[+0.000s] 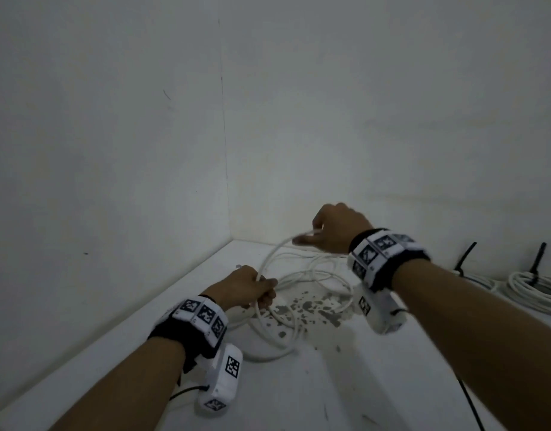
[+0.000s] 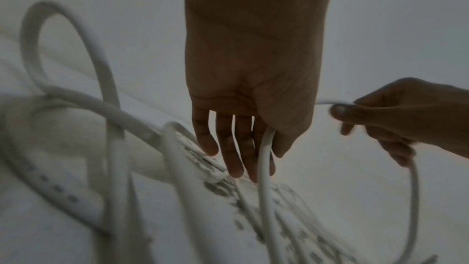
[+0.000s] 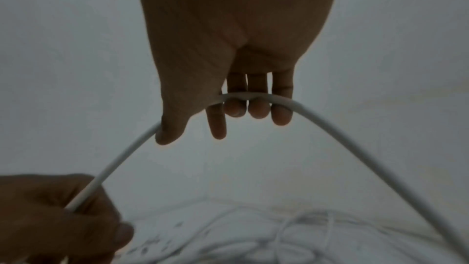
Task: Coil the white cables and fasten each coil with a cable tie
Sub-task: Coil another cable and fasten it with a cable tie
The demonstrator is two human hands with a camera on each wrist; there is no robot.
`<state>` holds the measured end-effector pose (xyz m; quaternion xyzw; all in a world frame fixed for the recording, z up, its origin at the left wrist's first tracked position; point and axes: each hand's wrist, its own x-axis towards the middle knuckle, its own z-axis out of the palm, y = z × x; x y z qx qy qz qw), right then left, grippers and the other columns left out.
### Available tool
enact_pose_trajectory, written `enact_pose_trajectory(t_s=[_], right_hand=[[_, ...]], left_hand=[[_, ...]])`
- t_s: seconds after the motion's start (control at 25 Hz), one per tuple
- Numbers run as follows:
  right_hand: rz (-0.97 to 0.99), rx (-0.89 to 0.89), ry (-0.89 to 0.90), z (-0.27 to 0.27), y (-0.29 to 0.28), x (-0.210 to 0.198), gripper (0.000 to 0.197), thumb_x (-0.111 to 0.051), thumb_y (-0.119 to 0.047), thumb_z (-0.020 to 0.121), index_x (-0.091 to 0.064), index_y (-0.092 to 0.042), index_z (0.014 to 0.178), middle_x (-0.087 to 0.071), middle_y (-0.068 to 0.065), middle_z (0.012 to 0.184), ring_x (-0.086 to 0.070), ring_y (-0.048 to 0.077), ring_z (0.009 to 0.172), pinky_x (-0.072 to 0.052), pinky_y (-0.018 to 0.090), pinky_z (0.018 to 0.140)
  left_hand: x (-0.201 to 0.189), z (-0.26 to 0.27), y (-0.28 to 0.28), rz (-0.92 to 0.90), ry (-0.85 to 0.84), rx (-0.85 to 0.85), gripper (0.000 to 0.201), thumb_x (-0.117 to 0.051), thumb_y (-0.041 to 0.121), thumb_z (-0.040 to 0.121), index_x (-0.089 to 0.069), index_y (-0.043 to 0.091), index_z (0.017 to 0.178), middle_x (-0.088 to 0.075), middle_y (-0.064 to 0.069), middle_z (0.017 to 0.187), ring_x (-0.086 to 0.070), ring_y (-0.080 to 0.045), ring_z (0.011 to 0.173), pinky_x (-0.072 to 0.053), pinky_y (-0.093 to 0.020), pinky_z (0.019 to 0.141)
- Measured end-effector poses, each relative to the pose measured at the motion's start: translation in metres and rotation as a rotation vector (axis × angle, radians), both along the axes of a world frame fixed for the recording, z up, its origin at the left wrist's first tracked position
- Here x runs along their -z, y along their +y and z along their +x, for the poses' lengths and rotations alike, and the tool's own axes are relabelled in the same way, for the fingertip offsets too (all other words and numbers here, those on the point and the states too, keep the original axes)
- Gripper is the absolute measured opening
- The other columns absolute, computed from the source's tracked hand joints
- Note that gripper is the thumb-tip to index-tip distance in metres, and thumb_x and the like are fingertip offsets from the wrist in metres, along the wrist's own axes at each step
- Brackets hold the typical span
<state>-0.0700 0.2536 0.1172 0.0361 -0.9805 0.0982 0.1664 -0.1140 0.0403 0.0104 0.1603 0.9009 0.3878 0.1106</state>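
A long white cable arcs through the air between my two hands above the white table. My left hand grips it low near the table, the strand running between thumb and fingers. Higher and farther back, my right hand holds the raised part; the cable lies across its curled fingers with the thumb over it. The remaining cable lies in loose tangled loops on the table under and between the hands. My left hand shows at the right wrist view's lower left.
Coiled white cables lie at the table's right edge, with black cable ties sticking up beside them. Two white walls meet in a corner just behind the table. Grey chipped patches mark the tabletop. A black wire runs at lower right.
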Motion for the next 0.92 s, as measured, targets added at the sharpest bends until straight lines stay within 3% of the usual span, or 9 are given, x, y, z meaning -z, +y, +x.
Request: enact_pose_trajectory(t_s=[0.08, 0.16, 0.28, 0.36, 0.44, 0.52, 0.64, 0.76, 0.92], right_hand=[[-0.084, 0.096, 0.071, 0.014, 0.023, -0.038, 0.064, -0.071, -0.068, 0.076, -0.052, -0.012, 0.051, -0.049, 0.004, 0.05, -0.048, 0.021, 0.05, -0.036, 0.025, 0.048], [-0.086, 0.132, 0.088, 0.03, 0.042, -0.066, 0.056, -0.078, -0.062, 0.073, -0.063, -0.009, 0.06, -0.058, 0.008, 0.059, -0.056, 0.023, 0.06, -0.041, 0.027, 0.055], [-0.065, 0.197, 0.182, 0.049, 0.059, -0.102, 0.03, -0.081, -0.038, 0.08, -0.072, -0.01, 0.077, -0.069, 0.012, 0.081, -0.067, 0.03, 0.082, -0.047, 0.03, 0.064], [-0.171, 0.288, 0.321, 0.063, 0.072, -0.123, 0.044, -0.078, -0.051, 0.08, -0.072, -0.008, 0.081, -0.07, 0.012, 0.081, -0.069, 0.031, 0.079, -0.051, 0.03, 0.061], [-0.408, 0.354, 0.312, 0.076, 0.083, -0.14, 0.069, -0.071, -0.072, 0.072, -0.072, -0.003, 0.083, -0.072, 0.009, 0.078, -0.072, 0.029, 0.071, -0.058, 0.035, 0.061], [-0.539, 0.381, 0.205, 0.09, 0.091, -0.151, 0.074, -0.071, -0.078, 0.065, -0.065, -0.005, 0.075, -0.066, 0.004, 0.071, -0.066, 0.024, 0.061, -0.053, 0.032, 0.057], [-0.246, 0.437, 0.366, 0.106, 0.092, -0.167, 0.054, -0.083, -0.054, 0.07, -0.06, -0.006, 0.074, -0.06, 0.009, 0.07, -0.059, 0.025, 0.064, -0.045, 0.028, 0.055], [0.208, 0.308, 0.641, 0.116, 0.085, -0.174, 0.016, -0.071, -0.016, 0.084, -0.056, -0.011, 0.083, -0.065, 0.016, 0.086, -0.062, 0.037, 0.079, -0.049, 0.037, 0.067], [-0.112, 0.243, 0.407, 0.112, 0.085, -0.154, 0.018, -0.073, -0.028, 0.082, -0.062, -0.015, 0.077, -0.058, 0.002, 0.073, -0.056, 0.021, 0.068, -0.04, 0.024, 0.055]], left_hand=[[-0.01, 0.004, 0.004, 0.248, -0.07, -0.091, 0.051, -0.048, 0.05, 0.098, -0.067, 0.008, 0.077, -0.076, -0.012, 0.08, -0.069, -0.018, 0.073, -0.052, -0.027, 0.069], [-0.023, 0.008, 0.013, 0.438, -0.057, -0.168, 0.05, -0.046, 0.049, 0.099, -0.059, 0.01, 0.071, -0.074, -0.009, 0.07, -0.068, -0.025, 0.078, -0.054, -0.031, 0.073], [-0.045, 0.018, 0.039, 0.808, -0.183, -0.155, 0.046, -0.054, 0.038, 0.099, -0.04, 0.016, 0.061, -0.039, -0.001, 0.049, -0.045, -0.017, 0.045, -0.047, -0.028, 0.051], [-0.055, 0.021, 0.053, 0.989, -0.288, -0.125, 0.049, -0.059, 0.038, 0.096, -0.033, 0.02, 0.059, -0.023, 0.003, 0.051, -0.025, -0.012, 0.041, -0.032, -0.025, 0.041], [-0.06, 0.021, 0.06, 1.054, -0.325, -0.11, 0.053, -0.063, 0.045, 0.092, -0.03, 0.023, 0.057, -0.021, 0.006, 0.05, -0.019, -0.01, 0.04, -0.02, -0.023, 0.038], [-0.065, 0.023, 0.067, 1.085, -0.337, -0.135, 0.055, -0.063, 0.048, 0.091, -0.027, 0.024, 0.057, -0.02, 0.007, 0.048, -0.016, -0.009, 0.038, -0.014, -0.022, 0.036], [-0.066, 0.027, 0.077, 1.085, -0.366, -0.187, 0.055, -0.061, 0.05, 0.092, -0.025, 0.025, 0.057, -0.017, 0.007, 0.047, -0.014, -0.008, 0.036, -0.012, -0.021, 0.036], [-0.061, 0.028, 0.088, 1.085, -0.415, -0.188, 0.056, -0.058, 0.045, 0.095, -0.023, 0.025, 0.056, -0.016, 0.007, 0.045, -0.014, -0.009, 0.035, -0.013, -0.02, 0.037], [-0.049, 0.025, 0.094, 1.179, -0.543, -0.18, 0.05, -0.059, 0.03, 0.088, -0.021, 0.025, 0.056, -0.015, 0.006, 0.044, -0.013, -0.011, 0.035, -0.016, -0.02, 0.037]])
